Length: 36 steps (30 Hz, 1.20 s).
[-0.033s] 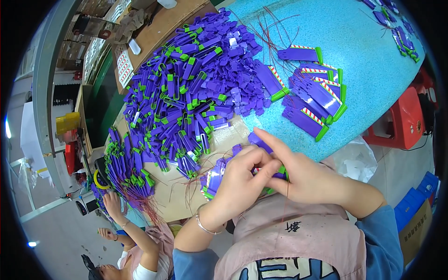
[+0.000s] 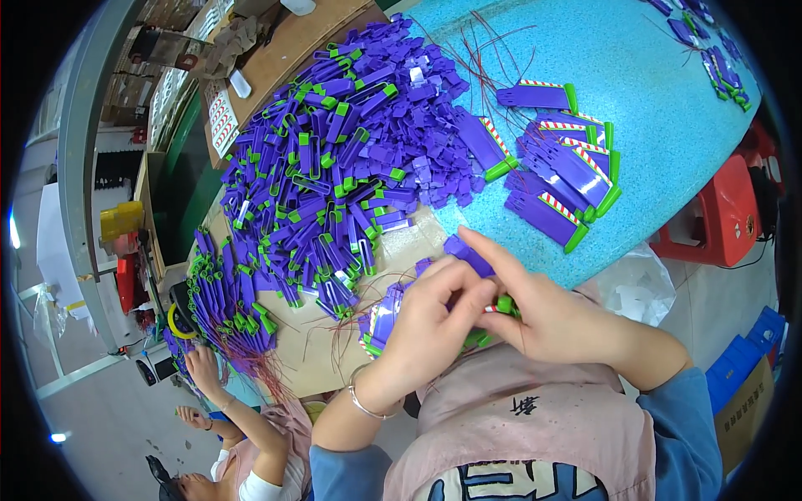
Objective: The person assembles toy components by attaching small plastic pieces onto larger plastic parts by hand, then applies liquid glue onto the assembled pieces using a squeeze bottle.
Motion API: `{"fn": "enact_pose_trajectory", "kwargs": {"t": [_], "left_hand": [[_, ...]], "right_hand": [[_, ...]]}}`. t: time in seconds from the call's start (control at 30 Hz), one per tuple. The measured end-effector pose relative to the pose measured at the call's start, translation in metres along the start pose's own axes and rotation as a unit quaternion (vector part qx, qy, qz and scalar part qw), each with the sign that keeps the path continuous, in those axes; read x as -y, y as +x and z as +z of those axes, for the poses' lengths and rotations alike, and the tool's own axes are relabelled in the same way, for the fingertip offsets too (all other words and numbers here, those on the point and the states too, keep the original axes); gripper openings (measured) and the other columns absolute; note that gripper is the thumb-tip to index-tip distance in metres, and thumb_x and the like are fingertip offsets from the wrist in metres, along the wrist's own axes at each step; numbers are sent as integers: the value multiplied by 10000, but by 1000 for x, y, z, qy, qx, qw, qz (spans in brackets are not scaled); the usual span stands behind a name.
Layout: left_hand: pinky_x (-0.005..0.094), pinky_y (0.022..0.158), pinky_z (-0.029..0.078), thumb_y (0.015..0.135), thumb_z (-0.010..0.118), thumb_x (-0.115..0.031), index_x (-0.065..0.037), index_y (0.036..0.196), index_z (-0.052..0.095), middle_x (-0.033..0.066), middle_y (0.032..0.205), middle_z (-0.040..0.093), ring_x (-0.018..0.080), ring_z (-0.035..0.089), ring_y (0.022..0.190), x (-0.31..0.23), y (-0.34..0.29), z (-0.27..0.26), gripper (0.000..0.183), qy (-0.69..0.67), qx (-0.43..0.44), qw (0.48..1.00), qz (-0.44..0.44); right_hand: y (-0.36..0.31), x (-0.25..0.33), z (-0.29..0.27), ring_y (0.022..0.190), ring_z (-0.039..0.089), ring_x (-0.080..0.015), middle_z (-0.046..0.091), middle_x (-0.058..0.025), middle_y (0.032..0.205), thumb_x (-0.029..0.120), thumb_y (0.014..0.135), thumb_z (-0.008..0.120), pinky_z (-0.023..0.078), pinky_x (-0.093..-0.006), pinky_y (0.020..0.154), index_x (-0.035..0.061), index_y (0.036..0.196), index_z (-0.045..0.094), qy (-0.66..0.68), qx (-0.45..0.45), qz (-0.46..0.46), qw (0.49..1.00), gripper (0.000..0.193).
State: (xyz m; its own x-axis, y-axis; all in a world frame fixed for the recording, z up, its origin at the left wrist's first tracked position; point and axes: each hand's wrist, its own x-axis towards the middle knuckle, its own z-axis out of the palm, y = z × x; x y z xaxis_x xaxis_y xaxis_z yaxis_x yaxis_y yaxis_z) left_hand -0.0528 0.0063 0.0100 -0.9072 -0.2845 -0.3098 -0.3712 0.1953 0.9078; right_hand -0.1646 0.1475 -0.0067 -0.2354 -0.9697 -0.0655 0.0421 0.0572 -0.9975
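My left hand (image 2: 443, 311) and my right hand (image 2: 545, 316) meet low over the near edge of the table. A flat purple-and-green plastic panel (image 2: 469, 255) with a red-and-white striped edge is between them. My right thumb and fingers are closed around it, the index finger stretched along its far side. The left fingers are curled in, with thumb and index pinched at the panel; exactly what they grip is hidden. Beside my left hand lie several finished-looking striped panels (image 2: 386, 311), partly covered by the wrist.
A large heap of purple and green parts (image 2: 334, 159) covers the table's left half. Striped panels with thin red wires (image 2: 568, 171) lie on the blue tabletop (image 2: 660, 117). A red stool (image 2: 710, 217) stands at right. Another person's hand (image 2: 203, 367) works at lower left.
My left thumb has drawn back slightly from my right palm, and more of the panel's green end shows. The panel and right index finger have shifted a little.
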Motion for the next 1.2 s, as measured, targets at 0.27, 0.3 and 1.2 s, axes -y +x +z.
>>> {"fn": "enact_pose_trajectory", "kwargs": {"t": [0.27, 0.3, 1.2], "left_hand": [[331, 720, 416, 963, 512, -190, -7, 751, 556, 87, 784, 550, 207, 530, 763, -8, 15, -26, 284, 10, -118, 988, 99], [339, 721, 417, 933, 557, -189, -9, 756, 561, 93, 791, 552, 221, 532, 770, -6, 17, -17, 252, 65, -83, 988, 110], [302, 647, 504, 820, 647, 38, -4, 965, 623, 118, 846, 645, 227, 638, 716, -1, 23, -27, 153, 215, -208, 942, 152]], "right_hand": [[-8, 0, -12, 791, 647, -266, 628, -182, 882, -28, 927, 516, 502, -375, 728, 34, 1491, 86, 71, -38, 50, 995, 712], [-8, 4, -10, 792, 647, -274, 620, -175, 865, -29, 926, 517, 502, -378, 727, 39, 1496, 66, 81, -36, 45, 995, 730], [-6, 5, -10, 702, 655, -254, 646, -151, 790, 55, 854, 637, 495, -363, 626, -25, 869, 573, 153, -82, 124, 977, 103]]}}
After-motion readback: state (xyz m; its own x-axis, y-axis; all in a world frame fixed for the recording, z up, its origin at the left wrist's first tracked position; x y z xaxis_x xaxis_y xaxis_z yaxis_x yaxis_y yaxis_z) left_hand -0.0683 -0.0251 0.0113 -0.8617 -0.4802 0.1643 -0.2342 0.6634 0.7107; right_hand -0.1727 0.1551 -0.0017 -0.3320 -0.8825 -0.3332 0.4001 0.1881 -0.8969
